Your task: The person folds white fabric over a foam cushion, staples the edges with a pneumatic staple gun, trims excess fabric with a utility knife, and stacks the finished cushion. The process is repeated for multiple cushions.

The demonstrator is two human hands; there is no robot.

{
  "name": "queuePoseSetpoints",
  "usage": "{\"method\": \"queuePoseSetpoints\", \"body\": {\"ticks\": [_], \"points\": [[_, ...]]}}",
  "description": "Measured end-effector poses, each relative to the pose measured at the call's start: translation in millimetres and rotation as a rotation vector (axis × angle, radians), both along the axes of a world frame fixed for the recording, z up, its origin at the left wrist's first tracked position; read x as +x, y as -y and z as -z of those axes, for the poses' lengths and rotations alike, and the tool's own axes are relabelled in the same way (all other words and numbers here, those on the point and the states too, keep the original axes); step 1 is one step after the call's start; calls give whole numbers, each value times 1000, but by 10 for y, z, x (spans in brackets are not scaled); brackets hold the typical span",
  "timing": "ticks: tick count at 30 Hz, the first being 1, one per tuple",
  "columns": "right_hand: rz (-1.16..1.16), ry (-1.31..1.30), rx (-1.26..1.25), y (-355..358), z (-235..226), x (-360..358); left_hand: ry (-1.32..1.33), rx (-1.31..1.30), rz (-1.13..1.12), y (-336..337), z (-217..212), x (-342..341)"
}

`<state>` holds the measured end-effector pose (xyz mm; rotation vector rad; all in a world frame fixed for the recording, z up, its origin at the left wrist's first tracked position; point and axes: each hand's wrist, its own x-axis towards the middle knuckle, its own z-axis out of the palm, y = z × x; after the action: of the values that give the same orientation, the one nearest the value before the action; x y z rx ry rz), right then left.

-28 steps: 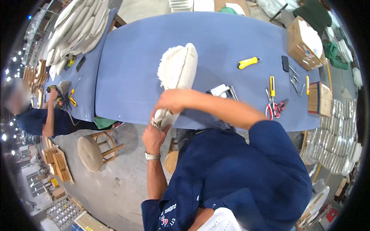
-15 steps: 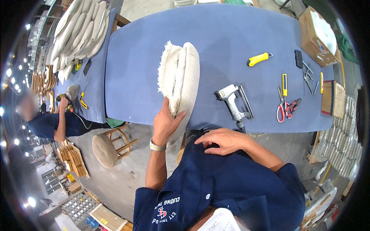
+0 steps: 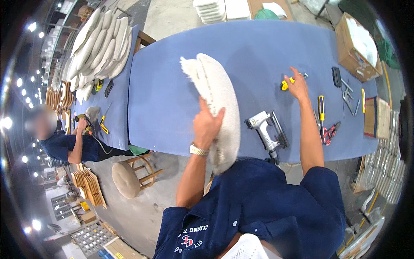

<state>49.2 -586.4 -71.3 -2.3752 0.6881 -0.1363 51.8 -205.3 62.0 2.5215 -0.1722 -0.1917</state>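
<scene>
My left hand (image 3: 208, 123) is closed on a cream fabric seat cushion (image 3: 228, 116), fingers on its frayed, folded fabric edge. The cushion is held on its side at the table's near edge, its rounded face to the right. My right hand (image 3: 298, 88) is stretched over a yellow utility knife (image 3: 284, 84) on the blue table (image 3: 172, 95), fingers apart around it. The hand covers the knife's middle; whether it touches the knife I cannot tell. A silver staple gun (image 3: 264, 129) lies between the cushion and my right forearm.
Right of my forearm lie a yellow-handled screwdriver (image 3: 321, 108), red-handled cutters (image 3: 330, 133) and a black-handled tool (image 3: 336, 77). A carton (image 3: 360, 64) stands at the far right corner. Cushions (image 3: 101, 47) are piled at left, near a co-worker (image 3: 64, 142) and a round stool (image 3: 125, 179).
My right hand has moved from in front of my body out to the utility knife. My left hand still holds the cushion, now turned a little. The view has shifted slightly.
</scene>
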Motion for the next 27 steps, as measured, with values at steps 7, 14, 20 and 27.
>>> {"method": "queuePoseSetpoints", "body": {"ticks": [7,14,20,27], "points": [[199,-200,-67,259,503,230,-79,-28,33,520,-7,55],[310,-46,-138,85,567,-58,433,-308,46,491,160,440],[498,207,654,207,532,-138,689,-39,188,617,-154,1188],[172,207,950,-461,-924,407,384,3,143,686,79,1525]]}}
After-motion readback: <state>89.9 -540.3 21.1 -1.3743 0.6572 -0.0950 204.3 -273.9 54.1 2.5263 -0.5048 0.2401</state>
